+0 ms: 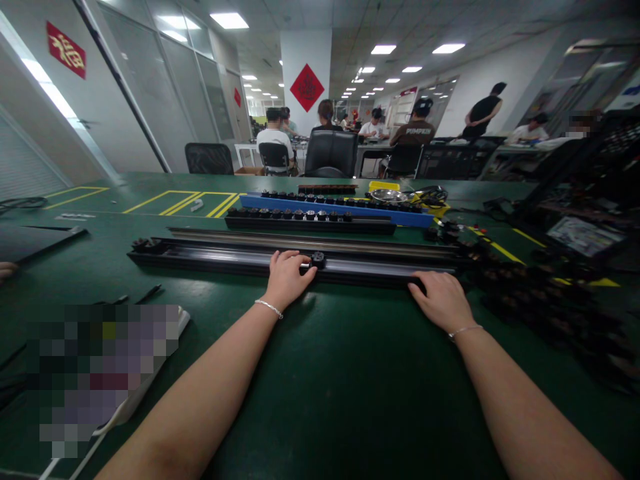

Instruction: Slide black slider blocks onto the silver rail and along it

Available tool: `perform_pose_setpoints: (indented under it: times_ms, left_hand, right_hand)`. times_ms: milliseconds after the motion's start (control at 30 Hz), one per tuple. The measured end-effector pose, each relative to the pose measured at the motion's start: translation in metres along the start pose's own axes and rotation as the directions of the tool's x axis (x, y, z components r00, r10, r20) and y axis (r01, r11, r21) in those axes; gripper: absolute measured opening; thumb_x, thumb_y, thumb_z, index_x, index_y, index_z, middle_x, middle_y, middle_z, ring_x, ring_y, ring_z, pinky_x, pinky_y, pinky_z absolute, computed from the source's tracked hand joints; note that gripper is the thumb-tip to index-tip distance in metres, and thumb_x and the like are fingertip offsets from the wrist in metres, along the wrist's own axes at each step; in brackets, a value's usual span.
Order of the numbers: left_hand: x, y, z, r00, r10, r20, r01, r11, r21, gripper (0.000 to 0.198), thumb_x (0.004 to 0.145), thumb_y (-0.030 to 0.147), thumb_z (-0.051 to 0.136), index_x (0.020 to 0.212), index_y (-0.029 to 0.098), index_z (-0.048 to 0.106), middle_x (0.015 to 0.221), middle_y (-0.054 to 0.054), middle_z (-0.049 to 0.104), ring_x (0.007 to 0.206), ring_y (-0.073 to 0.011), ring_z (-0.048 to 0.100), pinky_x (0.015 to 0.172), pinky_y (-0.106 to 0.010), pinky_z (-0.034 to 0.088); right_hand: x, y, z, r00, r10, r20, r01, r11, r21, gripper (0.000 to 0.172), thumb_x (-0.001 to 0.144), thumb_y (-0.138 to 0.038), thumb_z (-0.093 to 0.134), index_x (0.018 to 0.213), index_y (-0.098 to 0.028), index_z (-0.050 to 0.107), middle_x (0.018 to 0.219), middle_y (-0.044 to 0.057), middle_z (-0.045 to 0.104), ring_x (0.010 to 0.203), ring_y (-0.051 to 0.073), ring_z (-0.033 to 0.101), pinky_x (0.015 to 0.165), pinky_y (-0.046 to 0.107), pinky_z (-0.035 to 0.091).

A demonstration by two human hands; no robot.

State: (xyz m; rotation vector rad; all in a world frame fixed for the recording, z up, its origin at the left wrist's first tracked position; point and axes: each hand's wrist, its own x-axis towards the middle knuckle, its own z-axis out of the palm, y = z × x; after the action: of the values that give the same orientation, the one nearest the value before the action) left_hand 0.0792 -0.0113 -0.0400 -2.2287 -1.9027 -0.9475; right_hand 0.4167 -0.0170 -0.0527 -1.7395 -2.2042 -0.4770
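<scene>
A long black channel-shaped rail point(235, 261) with a shiny metal inner strip lies across the green table in front of me. My left hand point(289, 279) is over its middle, thumb and forefinger closed at the left side of a small black part point(318, 259) sitting in the channel. Toward the rail's right end, my right hand point(444, 297) grips the edge, thumb at the front and fingers over the top. Several small black parts point(145, 245) sit at the left end of the rail. The right end is partly hidden by my right hand.
Behind lie another long rail point(300, 240), a black strip with small parts point(295, 215) and a blue strip point(400, 217). Many dark parts point(545, 300) are heaped at right. A pixelated item point(110, 367) lies at left front. Another person's fingers point(7, 269) show at the left edge.
</scene>
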Motion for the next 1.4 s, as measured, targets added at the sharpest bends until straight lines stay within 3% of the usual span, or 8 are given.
perform_pose_setpoints:
  times_ms: [400, 667, 967, 1400]
  left_hand:
    - [0.0002, -0.0043, 0.0033, 0.996, 0.08, -0.034, -0.082, 0.995, -0.065, 0.02, 0.08, 0.033, 0.054, 0.094, 0.021, 0.063, 0.101, -0.006, 0.067, 0.107, -0.0225, 0.054, 0.103, -0.042, 0.034]
    - [-0.002, -0.001, 0.0016, 0.971, 0.201, 0.133, -0.194, 0.979, -0.066, 0.03, 0.08, 0.033, 0.054, 0.108, 0.024, 0.06, 0.112, -0.002, 0.066, 0.11, -0.0209, 0.053, 0.106, -0.043, 0.027]
    - [-0.0017, 0.0022, -0.0002, 0.974, 0.15, 0.171, -0.146, 0.989, -0.033, 0.034, 0.082, 0.034, 0.05, 0.112, 0.024, 0.062, 0.115, -0.003, 0.065, 0.112, -0.0212, 0.053, 0.103, -0.04, 0.029]
    - [-0.0018, 0.0035, -0.0004, 0.963, 0.17, 0.21, -0.182, 0.982, 0.042, 0.039, 0.085, 0.039, 0.046, 0.121, 0.03, 0.058, 0.113, -0.001, 0.067, 0.105, -0.0199, 0.057, 0.102, -0.04, 0.027]
  right_hand:
    - [0.0002, 0.0023, 0.0038, 1.0, -0.014, -0.016, 0.014, 1.0, -0.003, 0.038, 0.088, -0.04, 0.037, 0.102, -0.016, 0.063, 0.098, 0.011, 0.066, 0.09, 0.025, 0.057, 0.085, 0.041, 0.038]
    - [0.0004, 0.0026, 0.0035, 1.0, -0.009, -0.01, 0.009, 1.0, 0.003, 0.039, 0.087, -0.041, 0.037, 0.102, -0.016, 0.063, 0.098, 0.011, 0.066, 0.09, 0.024, 0.056, 0.086, 0.04, 0.038]
    - [0.0006, 0.0011, 0.0017, 1.0, 0.002, -0.004, -0.002, 1.0, 0.021, 0.04, 0.087, -0.041, 0.036, 0.102, -0.016, 0.063, 0.099, 0.011, 0.066, 0.091, 0.025, 0.056, 0.086, 0.041, 0.038]
    - [0.001, -0.0004, 0.0009, 1.0, 0.012, 0.016, -0.012, 1.0, 0.01, 0.04, 0.087, -0.041, 0.037, 0.102, -0.015, 0.063, 0.1, 0.012, 0.066, 0.093, 0.026, 0.057, 0.088, 0.042, 0.038]
